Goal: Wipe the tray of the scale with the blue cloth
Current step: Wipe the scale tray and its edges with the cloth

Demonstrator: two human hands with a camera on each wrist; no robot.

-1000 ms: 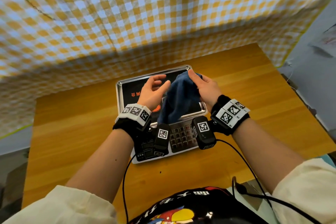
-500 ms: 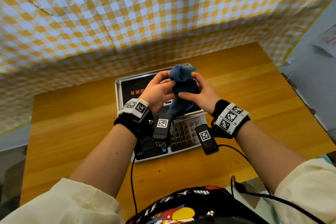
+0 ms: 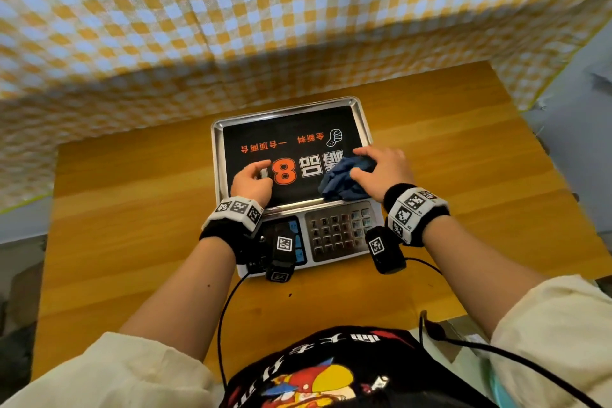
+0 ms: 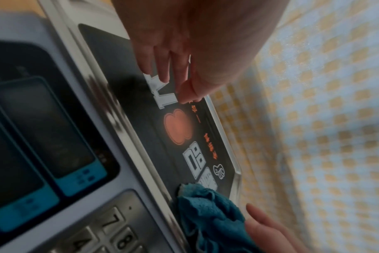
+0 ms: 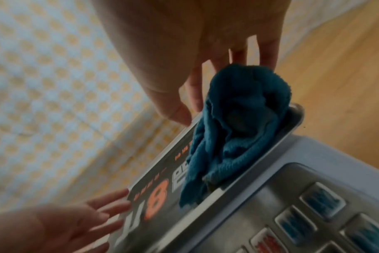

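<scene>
The scale's steel tray (image 3: 217,156) carries a black sticker with orange and white print. The blue cloth (image 3: 341,179) lies bunched in the tray's near right corner. My right hand (image 3: 359,162) cups it from above, with fingers over the top and thumb at its left side. The right wrist view shows the cloth (image 5: 238,119) against the tray rim (image 5: 292,123) under my right hand (image 5: 206,77). My left hand (image 3: 251,175) rests on the tray's near left part with relaxed fingers and holds nothing. In the left wrist view its fingertips (image 4: 162,75) touch the sticker, with the cloth (image 4: 210,208) further along.
The scale's keypad (image 3: 337,232) and display (image 4: 43,137) face me below the tray. The scale stands on a wooden table (image 3: 132,209). A yellow-and-white checked cloth (image 3: 231,26) hangs behind it. Black cables run from my wrists toward my body.
Both hands held the cloth up above the tray and bunched it. Now the right hand has brought it down into the near right corner, and the left hand has let go and rests on the tray.
</scene>
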